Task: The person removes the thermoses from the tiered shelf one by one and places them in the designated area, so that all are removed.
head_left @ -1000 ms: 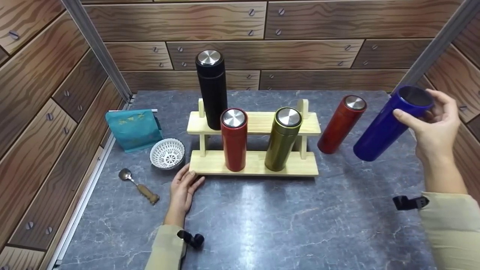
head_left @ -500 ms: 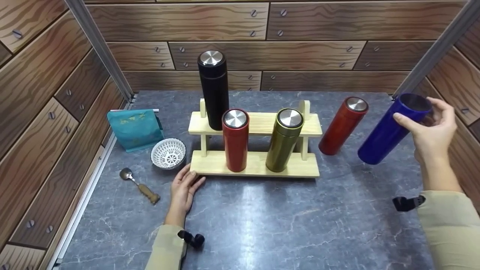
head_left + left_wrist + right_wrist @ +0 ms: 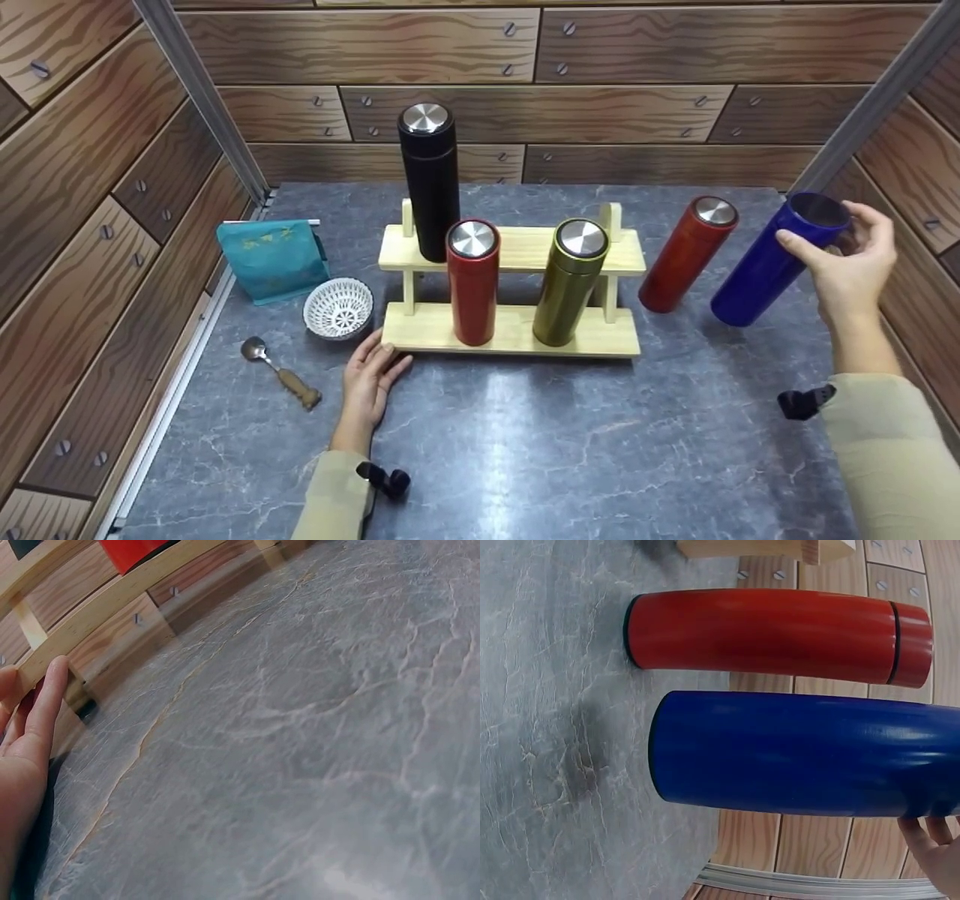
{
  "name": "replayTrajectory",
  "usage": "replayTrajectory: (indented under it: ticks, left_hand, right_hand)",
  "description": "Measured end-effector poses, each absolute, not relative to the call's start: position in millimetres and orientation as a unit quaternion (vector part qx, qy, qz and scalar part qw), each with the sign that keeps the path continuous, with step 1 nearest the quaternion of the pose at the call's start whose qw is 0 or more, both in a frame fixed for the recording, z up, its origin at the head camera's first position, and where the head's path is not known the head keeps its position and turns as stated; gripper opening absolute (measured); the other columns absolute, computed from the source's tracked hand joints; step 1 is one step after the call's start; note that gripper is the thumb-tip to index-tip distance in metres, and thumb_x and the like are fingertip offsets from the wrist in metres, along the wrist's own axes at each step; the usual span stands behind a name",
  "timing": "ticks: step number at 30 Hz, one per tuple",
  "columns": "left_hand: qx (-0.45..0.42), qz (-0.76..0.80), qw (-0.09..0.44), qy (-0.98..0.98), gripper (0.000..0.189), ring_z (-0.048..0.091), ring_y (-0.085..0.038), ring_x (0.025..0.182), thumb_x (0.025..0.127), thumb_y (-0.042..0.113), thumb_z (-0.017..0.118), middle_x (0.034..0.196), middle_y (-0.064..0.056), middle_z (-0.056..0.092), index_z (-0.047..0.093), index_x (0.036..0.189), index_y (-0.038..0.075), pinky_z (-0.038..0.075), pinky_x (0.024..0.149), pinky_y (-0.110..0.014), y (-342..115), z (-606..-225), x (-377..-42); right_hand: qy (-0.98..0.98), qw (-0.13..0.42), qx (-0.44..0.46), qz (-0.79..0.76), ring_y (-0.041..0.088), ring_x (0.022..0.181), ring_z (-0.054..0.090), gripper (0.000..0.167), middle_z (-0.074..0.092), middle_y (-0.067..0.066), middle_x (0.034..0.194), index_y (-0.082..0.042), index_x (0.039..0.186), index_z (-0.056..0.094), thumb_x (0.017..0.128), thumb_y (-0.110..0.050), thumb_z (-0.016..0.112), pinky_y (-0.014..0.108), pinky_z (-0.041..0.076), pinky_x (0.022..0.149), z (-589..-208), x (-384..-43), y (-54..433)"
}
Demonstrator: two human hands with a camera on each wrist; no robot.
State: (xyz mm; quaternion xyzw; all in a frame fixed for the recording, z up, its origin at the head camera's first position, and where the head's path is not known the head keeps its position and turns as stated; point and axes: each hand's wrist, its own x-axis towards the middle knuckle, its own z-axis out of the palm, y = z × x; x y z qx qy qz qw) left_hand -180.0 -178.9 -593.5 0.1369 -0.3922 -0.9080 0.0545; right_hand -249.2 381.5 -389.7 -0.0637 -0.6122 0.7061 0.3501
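My right hand [image 3: 859, 262] grips a dark blue bottle [image 3: 769, 266] near its dark top, thumb on the near side. Its base is close over the table in the right wrist view. Left of it stands a red flask [image 3: 682, 259] with a silver lid. My left hand [image 3: 367, 379] holds the front left corner of a two-tier wooden rack [image 3: 510, 319] between thumb and fingers. On the lower tier are another red flask [image 3: 474, 289] and an olive-gold flask [image 3: 566, 292]. A tall black flask [image 3: 431, 191] stands at the upper tier's left end.
Left of the rack are a teal pouch [image 3: 270, 262], a black-and-white patterned bowl [image 3: 339, 309] and a spoon [image 3: 289, 379] with a brown handle. Wood-patterned walls [image 3: 442, 45] enclose the grey marbled table [image 3: 570, 450] at the back and sides.
The blue bottle has come down and then shifted slightly left with my right hand. My left hand stays at the rack's corner; the camera view has drifted a little.
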Motion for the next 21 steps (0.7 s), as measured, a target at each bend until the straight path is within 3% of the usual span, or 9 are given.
replayTrajectory:
  ticks: [21]
  left_hand:
    - [0.146,-0.908,0.054,-0.388,0.046,0.06,-0.024,0.1,0.088,-0.007,0.055,0.116,-0.014,0.054,0.042,0.132,-0.002,0.052,0.087,-0.047,-179,-592,-181]
  right_hand:
    - [-0.569,0.367,-0.124,0.725,0.015,0.094,0.053,0.075,0.059,0.006,0.109,-0.007,0.114,0.053,0.05,0.016,0.084,0.02,0.044,0.075,-427,-268,380]
